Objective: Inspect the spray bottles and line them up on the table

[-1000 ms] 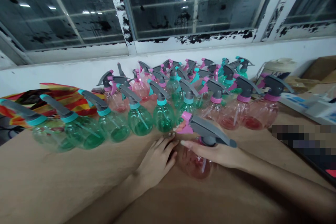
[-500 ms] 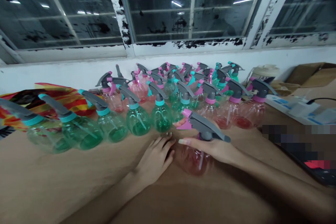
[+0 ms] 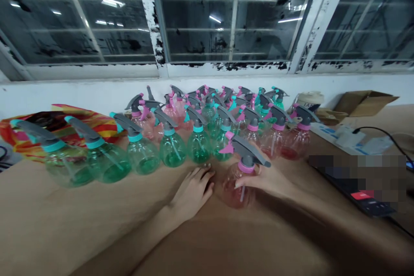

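Note:
A clear pink spray bottle [image 3: 237,187] with a grey and pink trigger head stands in front of me, its nozzle pointing left. My right hand [image 3: 267,181] is around its body just below the pink collar, thumb in front, the other fingers mostly hidden behind. My left hand [image 3: 194,192] lies flat on the wooden table [image 3: 113,228] beside the bottle, fingers stretched forward and holding nothing. Just beyond my left fingertips is a green spray bottle [image 3: 199,146], part of a front row of green and pink ones.
More pink and green spray bottles crowd behind, towards the white wall [image 3: 106,92]. A bright patterned cloth or bag [image 3: 103,131] lies at left. At right are a white power strip [image 3: 326,133], an open cardboard box [image 3: 364,101] and a dark, partly blurred-out device [image 3: 371,205].
My right hand has slid down from the bottle's neck and trigger to its body, uncovering the pink collar. My left hand stays flat on the table. The whole view has shifted slightly.

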`<state>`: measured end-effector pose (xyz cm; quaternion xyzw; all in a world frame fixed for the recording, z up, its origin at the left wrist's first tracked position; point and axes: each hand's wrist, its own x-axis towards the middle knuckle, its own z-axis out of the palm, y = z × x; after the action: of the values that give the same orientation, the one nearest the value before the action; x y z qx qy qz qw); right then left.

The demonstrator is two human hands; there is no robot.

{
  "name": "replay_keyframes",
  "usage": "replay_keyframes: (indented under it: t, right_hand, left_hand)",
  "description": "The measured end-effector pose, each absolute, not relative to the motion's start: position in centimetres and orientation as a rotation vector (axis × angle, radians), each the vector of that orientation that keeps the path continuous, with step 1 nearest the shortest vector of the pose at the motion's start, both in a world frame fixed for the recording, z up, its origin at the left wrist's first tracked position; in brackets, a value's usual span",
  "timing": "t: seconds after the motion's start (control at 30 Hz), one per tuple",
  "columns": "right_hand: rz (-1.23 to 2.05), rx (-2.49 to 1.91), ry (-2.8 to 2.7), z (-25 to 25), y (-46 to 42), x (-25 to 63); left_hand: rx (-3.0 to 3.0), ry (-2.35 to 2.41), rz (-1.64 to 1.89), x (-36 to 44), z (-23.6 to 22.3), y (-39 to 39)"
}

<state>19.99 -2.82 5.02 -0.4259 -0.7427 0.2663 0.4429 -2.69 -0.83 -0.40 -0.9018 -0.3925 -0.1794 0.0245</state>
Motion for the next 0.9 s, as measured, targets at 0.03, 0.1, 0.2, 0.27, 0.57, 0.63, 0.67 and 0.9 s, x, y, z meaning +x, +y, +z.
replay_keyframes:
  t: [0.03, 0.1, 0.2, 0.27, 0.57, 0.63, 0.67, 0.9]
  right_hand:
    - [0.659, -1.057, -1.84, 5.0, -3.1, 20.2]
    - [0.66, -1.074, -1.819, 5.0, -3.7, 20.5]
    - [0.683, -1.098, -1.754, 5.3, -4.6, 20.7]
    - [0.696, -1.099, -1.732, 5.5, -5.0, 20.9]
    - [0.604, -1.297, -1.581, 6.5, -7.0, 27.8]
    - [0.568, -1.36, -1.515, 7.5, -7.7, 30.6]
    - [0.561, -1.387, -1.491, 8.1, -8.1, 31.9]
    - [0.363, -1.451, -1.339, 11.4, -7.0, 39.8]
  left_hand:
    - [-2.79, -1.214, -0.556, -2.7, -0.3, -0.9]
    - [-2.79, -1.21, -0.557, -2.7, -0.1, -0.9]
    - [-2.786, -1.2, -0.561, -2.8, 0.0, -0.9]
    - [-2.785, -1.187, -0.563, -2.8, 0.0, -0.8]
    - [-2.783, -1.17, -0.575, -3.1, -0.2, -0.4]
    - [-2.783, -1.166, -0.575, -3.2, -0.1, -0.4]
    - [-2.784, -1.165, -0.576, -3.3, 0.0, -0.3]
    - [-2.802, -1.216, -0.673, -3.6, 0.3, 0.2]
